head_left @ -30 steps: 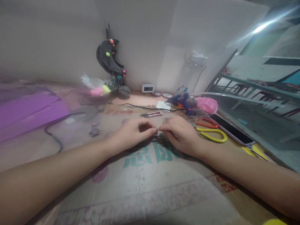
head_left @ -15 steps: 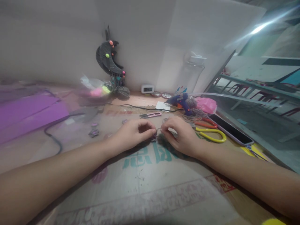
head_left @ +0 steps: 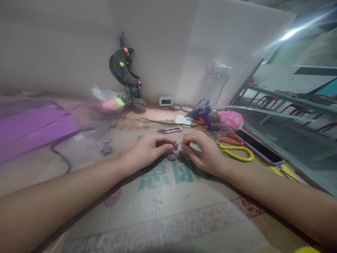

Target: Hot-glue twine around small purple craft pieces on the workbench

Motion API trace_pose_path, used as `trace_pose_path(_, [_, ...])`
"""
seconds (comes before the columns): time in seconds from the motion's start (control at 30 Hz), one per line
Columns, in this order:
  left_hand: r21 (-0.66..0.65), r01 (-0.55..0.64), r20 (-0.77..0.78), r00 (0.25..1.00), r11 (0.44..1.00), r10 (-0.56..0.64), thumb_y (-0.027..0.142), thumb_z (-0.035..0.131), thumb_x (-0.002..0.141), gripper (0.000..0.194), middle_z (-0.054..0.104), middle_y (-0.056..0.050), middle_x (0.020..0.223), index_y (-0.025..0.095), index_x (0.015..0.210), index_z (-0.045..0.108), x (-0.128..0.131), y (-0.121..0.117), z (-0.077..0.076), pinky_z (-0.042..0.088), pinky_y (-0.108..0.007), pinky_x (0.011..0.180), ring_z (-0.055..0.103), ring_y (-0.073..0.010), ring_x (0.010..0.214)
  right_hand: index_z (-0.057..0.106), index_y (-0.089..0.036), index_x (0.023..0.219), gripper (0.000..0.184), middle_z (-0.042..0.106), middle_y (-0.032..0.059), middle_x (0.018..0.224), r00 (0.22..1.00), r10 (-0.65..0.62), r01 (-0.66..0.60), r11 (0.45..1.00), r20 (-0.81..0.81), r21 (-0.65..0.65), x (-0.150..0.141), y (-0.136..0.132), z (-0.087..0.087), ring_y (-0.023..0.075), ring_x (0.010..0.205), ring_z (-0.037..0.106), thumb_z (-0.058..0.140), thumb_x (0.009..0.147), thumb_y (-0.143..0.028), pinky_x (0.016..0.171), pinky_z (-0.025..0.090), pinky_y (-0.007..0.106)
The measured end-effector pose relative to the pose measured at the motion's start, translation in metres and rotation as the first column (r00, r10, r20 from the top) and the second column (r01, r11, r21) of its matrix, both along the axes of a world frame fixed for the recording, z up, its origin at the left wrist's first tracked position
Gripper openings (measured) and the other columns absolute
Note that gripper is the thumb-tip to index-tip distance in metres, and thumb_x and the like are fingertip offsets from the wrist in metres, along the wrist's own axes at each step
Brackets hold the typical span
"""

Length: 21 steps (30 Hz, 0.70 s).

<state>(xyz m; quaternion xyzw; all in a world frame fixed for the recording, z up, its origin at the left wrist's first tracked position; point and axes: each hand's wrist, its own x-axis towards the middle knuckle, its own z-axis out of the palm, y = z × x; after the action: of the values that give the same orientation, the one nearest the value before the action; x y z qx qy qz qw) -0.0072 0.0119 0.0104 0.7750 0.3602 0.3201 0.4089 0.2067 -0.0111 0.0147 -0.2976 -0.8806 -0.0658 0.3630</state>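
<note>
**Left hand (head_left: 147, 150) pinches small purple piece (head_left: 175, 146)**

The piece sits at the left fingertips, above the cardboard (head_left: 158, 221). A thin strand (head_left: 179, 143) reaches toward the right hand (head_left: 206, 151), its fingers curled; whether they grip it, I cannot tell. A gray-and-purple flower (head_left: 172, 156) lies just below, pink snips (head_left: 172, 130) beyond.

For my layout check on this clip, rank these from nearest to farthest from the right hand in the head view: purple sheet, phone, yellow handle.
From the right hand:
1. Yellow handle: just to its right.
2. Phone: farther right, beyond the handle.
3. Purple sheet: across on the far left.
</note>
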Motion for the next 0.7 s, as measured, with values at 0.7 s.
trace_pose_path(0.7, [0.213,-0.082,-0.054,0.994,0.974,0.096,0.025,0.056,0.085,0.017,0.071,-0.003,0.096,0.020,0.096,0.068,0.000,-0.002,-0.004,0.048,-0.028,0.079,0.065,-0.0167,0.087,0.037,-0.022,0.066,0.027,0.051,0.0018,0.074,0.976,-0.087,0.060,0.989,-0.200,-0.137,0.001,0.008,0.004,0.0171,0.074,0.049,0.048,0.091,-0.020,0.070,0.040,0.032])
